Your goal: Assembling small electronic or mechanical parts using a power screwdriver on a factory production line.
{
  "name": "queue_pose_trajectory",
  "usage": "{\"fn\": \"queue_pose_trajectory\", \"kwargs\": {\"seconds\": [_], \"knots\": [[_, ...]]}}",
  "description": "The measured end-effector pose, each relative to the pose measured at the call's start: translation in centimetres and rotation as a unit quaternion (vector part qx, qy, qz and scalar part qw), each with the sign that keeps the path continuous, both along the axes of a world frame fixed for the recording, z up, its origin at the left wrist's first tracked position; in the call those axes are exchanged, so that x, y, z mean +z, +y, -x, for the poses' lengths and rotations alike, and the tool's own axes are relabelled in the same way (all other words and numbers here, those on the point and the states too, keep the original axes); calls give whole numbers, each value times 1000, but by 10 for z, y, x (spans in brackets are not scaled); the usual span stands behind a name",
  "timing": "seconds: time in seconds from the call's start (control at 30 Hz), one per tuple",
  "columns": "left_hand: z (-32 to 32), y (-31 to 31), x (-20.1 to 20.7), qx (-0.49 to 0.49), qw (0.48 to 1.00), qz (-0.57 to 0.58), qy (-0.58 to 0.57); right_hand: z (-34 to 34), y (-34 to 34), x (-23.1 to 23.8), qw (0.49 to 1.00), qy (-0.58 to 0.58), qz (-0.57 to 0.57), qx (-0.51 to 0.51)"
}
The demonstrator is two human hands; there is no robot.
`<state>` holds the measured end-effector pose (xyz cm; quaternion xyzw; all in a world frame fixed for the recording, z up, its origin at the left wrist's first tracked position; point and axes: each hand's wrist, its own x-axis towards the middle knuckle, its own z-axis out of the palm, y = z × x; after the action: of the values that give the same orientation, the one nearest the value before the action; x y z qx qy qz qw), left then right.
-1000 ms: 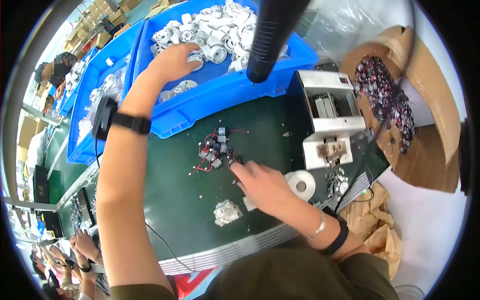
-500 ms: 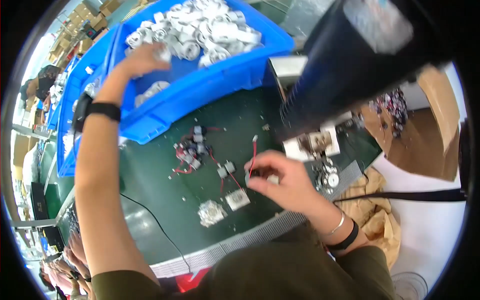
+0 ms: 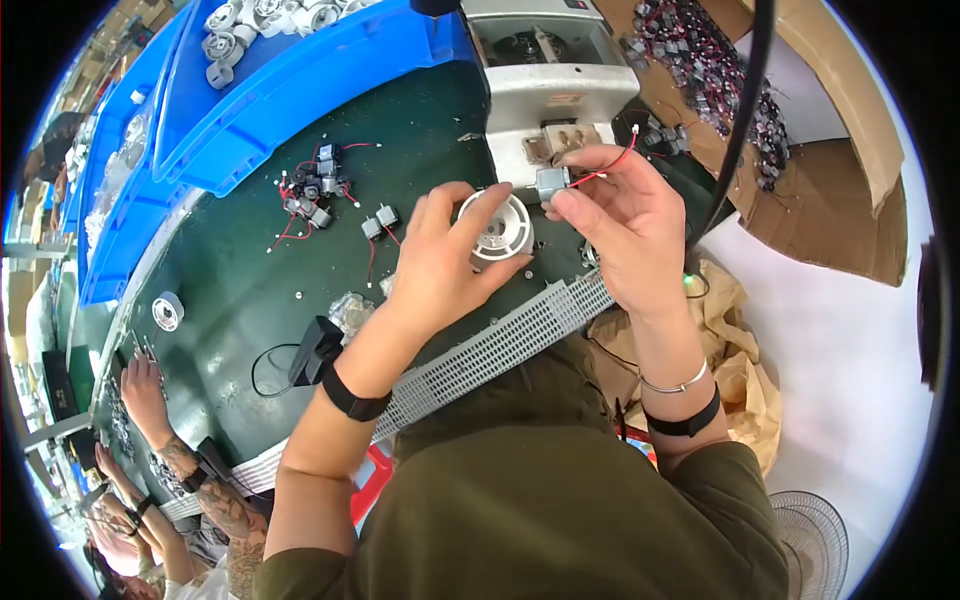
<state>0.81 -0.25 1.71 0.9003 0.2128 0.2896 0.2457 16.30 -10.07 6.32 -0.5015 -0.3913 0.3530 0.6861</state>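
My left hand [image 3: 440, 255] grips a round white plastic housing [image 3: 503, 228], its open, slotted face turned up. Just right of it, my right hand [image 3: 630, 215] pinches a small silver motor [image 3: 551, 183] between thumb and fingers. Red and black wires [image 3: 615, 160] trail from the motor over my fingertips to a white plug. The motor and the housing are close together but apart. Left of my left hand lie a loose motor [image 3: 380, 222] and a pile of wired motors [image 3: 315, 187] on the green table [image 3: 240, 310].
A grey-white bench machine [image 3: 560, 95] stands beyond my hands. Blue bins [image 3: 290, 95] of white housings are at the far left, a cardboard box [image 3: 835, 215] of motors at the right. A perforated metal strip [image 3: 480, 345] edges the table. Another person's hand [image 3: 147, 400] works at the left.
My left hand has come from the blue bin to the front of the machine and now holds a white housing. My right hand still holds a motor. The view has shifted right.
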Motion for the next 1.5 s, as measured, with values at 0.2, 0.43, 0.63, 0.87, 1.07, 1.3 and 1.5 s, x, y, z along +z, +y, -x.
{"fn": "queue_pose_trajectory", "kwargs": {"seconds": [0.2, 0.43, 0.63, 0.87, 1.07, 1.3, 1.5], "knots": [[0, -7, -7, -16, 1000, 5, -22, -8, -5, -8, 997, -38, 54, 30], [2, -14, -2, 62, 997, -29, 24, 0, 5, -8, 949, -287, 107, 72], [4, -14, -13, 32, 998, -13, -56, 8, 11, -13, 876, -476, 75, 37], [14, -21, -10, 62, 992, -19, -110, -7, 29, 25, 916, -399, -13, 32], [18, -16, -14, 2, 990, -140, -34, 2, 148, 120, 955, -30, -292, 34], [10, -13, -23, -11, 991, -104, -83, -6, 159, 134, 933, -94, -185, 293], [10, -14, -21, 4, 991, -89, -95, -32, 66, 105, 974, -110, -197, 24]]}}
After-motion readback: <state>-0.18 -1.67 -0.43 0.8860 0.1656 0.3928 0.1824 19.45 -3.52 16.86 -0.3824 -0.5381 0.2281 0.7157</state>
